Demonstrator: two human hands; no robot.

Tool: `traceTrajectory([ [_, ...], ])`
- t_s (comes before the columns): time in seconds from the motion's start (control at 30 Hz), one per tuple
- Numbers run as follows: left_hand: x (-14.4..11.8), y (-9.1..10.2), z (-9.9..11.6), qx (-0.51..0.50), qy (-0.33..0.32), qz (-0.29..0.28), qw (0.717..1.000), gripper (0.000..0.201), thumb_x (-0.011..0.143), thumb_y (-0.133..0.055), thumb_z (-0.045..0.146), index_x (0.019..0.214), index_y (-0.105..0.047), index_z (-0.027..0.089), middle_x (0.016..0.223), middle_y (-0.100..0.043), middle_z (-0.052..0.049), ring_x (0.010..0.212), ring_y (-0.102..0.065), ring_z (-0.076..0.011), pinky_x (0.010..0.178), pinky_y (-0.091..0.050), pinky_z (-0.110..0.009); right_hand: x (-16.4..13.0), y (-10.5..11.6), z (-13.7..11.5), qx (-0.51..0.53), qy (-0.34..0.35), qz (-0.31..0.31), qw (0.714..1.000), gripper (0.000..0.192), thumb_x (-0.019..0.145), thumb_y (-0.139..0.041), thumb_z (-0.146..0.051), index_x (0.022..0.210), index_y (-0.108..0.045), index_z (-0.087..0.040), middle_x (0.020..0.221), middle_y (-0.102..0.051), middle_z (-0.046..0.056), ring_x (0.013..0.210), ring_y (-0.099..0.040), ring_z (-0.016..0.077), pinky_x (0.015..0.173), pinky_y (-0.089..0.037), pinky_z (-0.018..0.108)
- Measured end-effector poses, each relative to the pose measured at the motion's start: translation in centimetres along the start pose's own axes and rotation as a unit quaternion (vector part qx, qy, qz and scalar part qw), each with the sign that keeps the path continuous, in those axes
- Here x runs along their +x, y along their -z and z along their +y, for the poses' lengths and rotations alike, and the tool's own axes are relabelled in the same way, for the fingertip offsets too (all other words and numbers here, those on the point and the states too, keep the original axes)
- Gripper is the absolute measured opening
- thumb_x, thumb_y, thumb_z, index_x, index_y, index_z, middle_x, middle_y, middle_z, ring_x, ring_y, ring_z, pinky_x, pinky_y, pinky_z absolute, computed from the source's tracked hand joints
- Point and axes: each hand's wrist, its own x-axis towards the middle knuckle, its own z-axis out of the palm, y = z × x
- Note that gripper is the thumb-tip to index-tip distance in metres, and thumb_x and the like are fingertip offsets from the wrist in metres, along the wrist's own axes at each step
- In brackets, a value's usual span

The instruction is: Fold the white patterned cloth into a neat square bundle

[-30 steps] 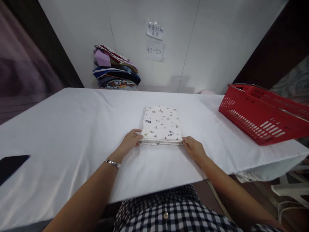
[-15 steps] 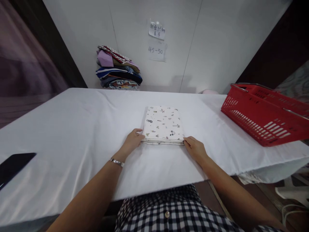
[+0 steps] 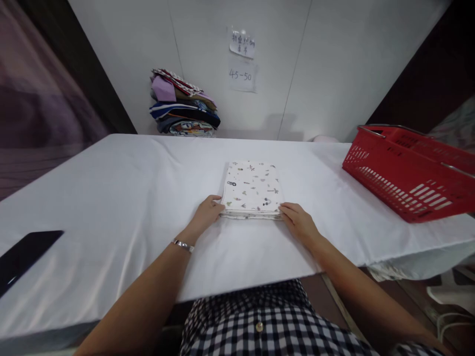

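Note:
A white folded cloth (image 3: 253, 187), printed with small figures in grey, black and green, lies flat in a neat rectangle on the white-covered table. Several layers show along its near edge. My left hand (image 3: 206, 213) is closed at its near left corner, the thumb and fingertips pinching the edge. At the opposite near corner, my right hand (image 3: 300, 222) grips the cloth's edge, fingertips resting on the top layer. The undersides of both grips are hidden.
A red plastic basket (image 3: 403, 173) with metal handles stands at the table's right. Behind the table's far edge, a pile of folded fabrics (image 3: 184, 104) rests by the wall. A black flat device (image 3: 27, 257) lies at the left. Paper signs (image 3: 242, 75) hang on the wall.
My right fingers have shifted slightly up and inward onto the cloth's near right corner. My left hand stays at its corner. The whole view has moved a little.

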Motion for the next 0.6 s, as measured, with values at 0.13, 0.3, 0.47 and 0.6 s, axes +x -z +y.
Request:
traceTrajectory([
  [0.13, 0.19, 0.06, -0.15, 0.031, -0.007, 0.006, 0.999, 0.036, 0.071, -0.053, 0.024, 0.107, -0.051, 0.017, 0.069, -0.056, 0.002, 0.047, -0.048, -0.0081, 0.044, -0.036, -0.02, 0.68, -0.08, -0.05, -0.011, -0.004, -0.008, 1.0, 0.029, 0.09, -0.043, -0.031, 0.11, -0.063, -0.027, 0.113, -0.062, 0.004, 0.104, -0.055, 0.0203, 0.083, -0.05, 0.035],
  [0.3, 0.28, 0.26, -0.45, 0.039, -0.011, 0.007, 0.999, 0.036, 0.071, -0.054, 0.026, 0.107, -0.052, 0.018, 0.069, -0.056, 0.002, 0.049, -0.048, -0.0084, 0.046, -0.037, -0.02, 1.13, -0.1, -0.36, 0.029, -0.059, -0.011, 0.998, 0.026, 0.088, -0.046, -0.032, 0.102, -0.068, -0.027, 0.109, -0.063, 0.002, 0.103, -0.055, 0.0197, 0.086, -0.049, 0.035],
  [0.47, 0.43, 0.32, -0.72, 0.043, -0.008, 0.01, 0.999, 0.038, 0.071, -0.055, 0.028, 0.108, -0.052, 0.018, 0.069, -0.058, 0.001, 0.051, -0.05, -0.0104, 0.048, -0.037, -0.022, 0.88, -0.41, -0.51, 0.041, -0.073, 0.002, 0.997, 0.025, 0.088, -0.047, -0.032, 0.1, -0.068, -0.027, 0.106, -0.065, 0.003, 0.101, -0.056, 0.0199, 0.084, -0.049, 0.036],
  [0.6, 0.67, 0.34, -0.93, 0.079, -0.02, 0.018, 0.997, 0.039, 0.072, -0.054, 0.028, 0.109, -0.052, 0.018, 0.071, -0.06, 0.0, 0.055, -0.053, -0.0126, 0.05, -0.038, -0.023, 0.74, -0.73, -0.31, 0.029, -0.039, 0.008, 0.999, 0.026, 0.089, -0.045, -0.03, 0.1, -0.068, -0.025, 0.105, -0.065, 0.004, 0.099, -0.056, 0.0197, 0.084, -0.05, 0.034],
])
